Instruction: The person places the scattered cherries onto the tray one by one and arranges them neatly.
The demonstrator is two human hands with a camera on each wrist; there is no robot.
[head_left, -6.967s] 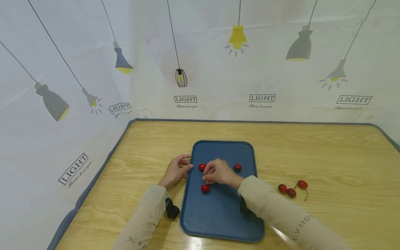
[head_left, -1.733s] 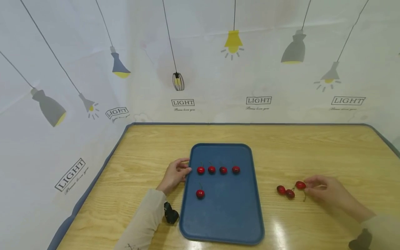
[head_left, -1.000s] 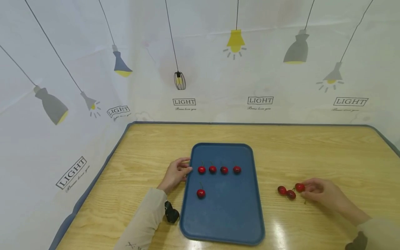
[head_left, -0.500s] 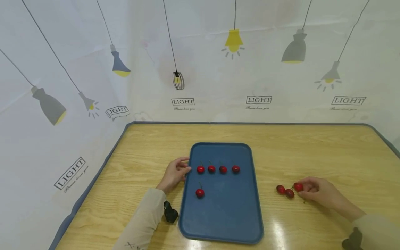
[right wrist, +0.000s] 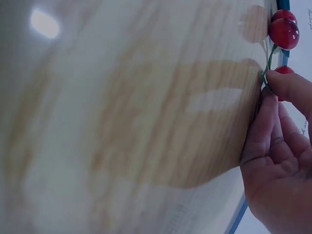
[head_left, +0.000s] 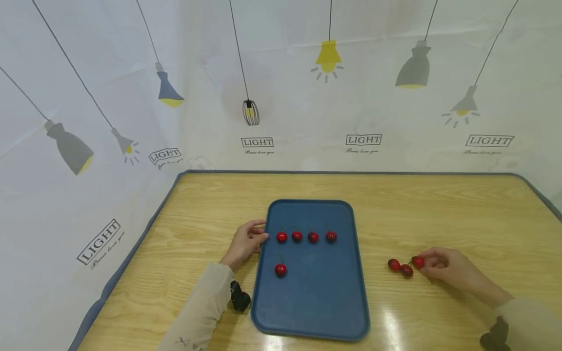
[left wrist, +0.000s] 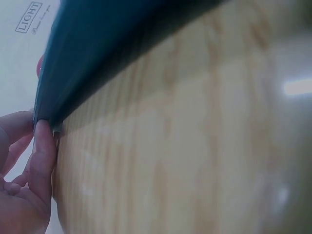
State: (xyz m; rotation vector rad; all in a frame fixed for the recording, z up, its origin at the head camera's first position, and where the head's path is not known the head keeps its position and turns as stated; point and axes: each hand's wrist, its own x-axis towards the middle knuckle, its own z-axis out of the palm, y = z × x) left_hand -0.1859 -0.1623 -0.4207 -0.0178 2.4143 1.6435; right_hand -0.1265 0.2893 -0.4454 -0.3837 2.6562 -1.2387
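- Cherries [head_left: 296, 236], head view: five laid on tray [head_left: 311, 307], four in a row from ten to one o'clock, one alone at nine. Three left on table [head_left: 439, 209], off at tray's three o'clock. Past halfway, by my reckoning.
- Left wrist view: left hand [left wrist: 24, 170] touching tray's ten-o'clock rim, thumb and fingers parted.
- Right wrist view: right hand [right wrist: 282, 146] pinching a green stem [right wrist: 271, 56]; whose, unclear. That cherry not yet on tray.

8 round glossy red cherries [head_left: 296, 237] tot. (5 on, 3 off 1 rect. blue tray [head_left: 316, 307]); 1 tan wood desk [head_left: 439, 209]; 2 bare hands [head_left: 243, 243]; 7 printed lamps [head_left: 329, 52].
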